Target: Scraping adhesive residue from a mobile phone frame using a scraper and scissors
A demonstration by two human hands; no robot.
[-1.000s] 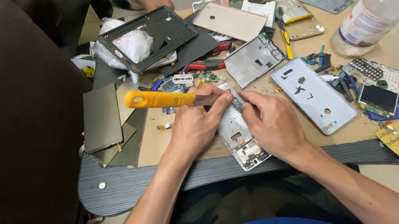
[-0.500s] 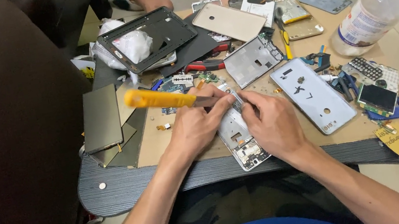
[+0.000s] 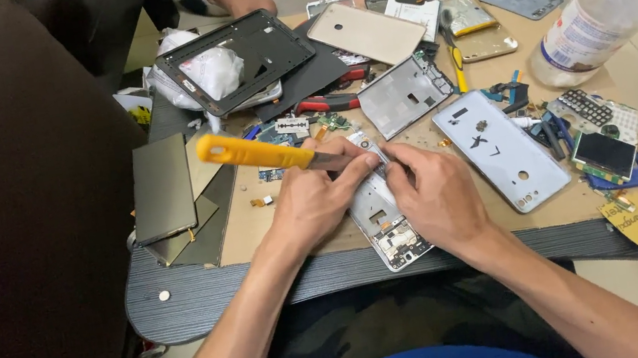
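Note:
My left hand (image 3: 314, 199) grips a yellow-handled screwdriver (image 3: 258, 153), its handle pointing up and left and its tip down on an opened phone frame (image 3: 390, 232) lying on the low table (image 3: 209, 296). Pressed against the same frame's upper part is my right hand (image 3: 436, 194), fingers bunched beside the left hand's fingertips. The phone's inner boards show at its near end, by the table's front edge. Where the screwdriver tip meets the frame is hidden by my fingers.
A white phone back cover (image 3: 501, 148) lies just right of my hands. Further back sit a grey frame (image 3: 405, 93), a gold cover (image 3: 368, 31), a black tablet frame (image 3: 238, 59) and red-handled pliers (image 3: 328, 102). A clear plastic bottle (image 3: 609, 5) stands far right; a dark sofa (image 3: 5, 214) fills the left.
Both hands stay on the phone frame; the screwdriver handle has shifted only slightly. Nothing was picked up or let go.

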